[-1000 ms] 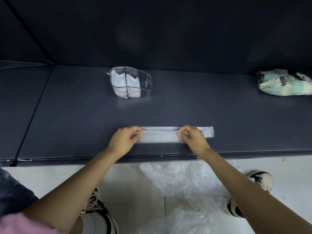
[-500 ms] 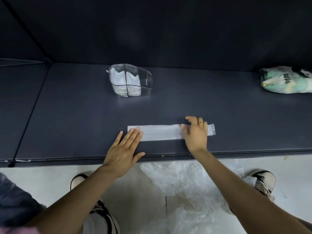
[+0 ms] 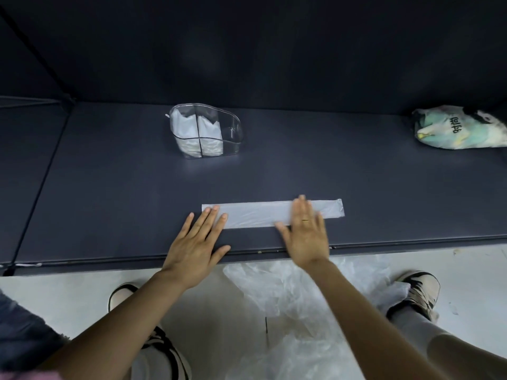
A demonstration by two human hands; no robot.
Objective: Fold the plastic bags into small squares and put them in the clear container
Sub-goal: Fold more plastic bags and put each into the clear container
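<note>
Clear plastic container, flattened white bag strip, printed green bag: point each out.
clear plastic container (image 3: 233,130), head view, bare right wall
flattened white bag strip (image 3: 252,215), head view, middle
printed green bag (image 3: 455,130), head view, middle

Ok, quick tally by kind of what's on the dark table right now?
Folded plastic strip: 1
Clear container: 1
Folded white bags in the container: 2
Printed green bag bundle: 1
Total: 5
</note>
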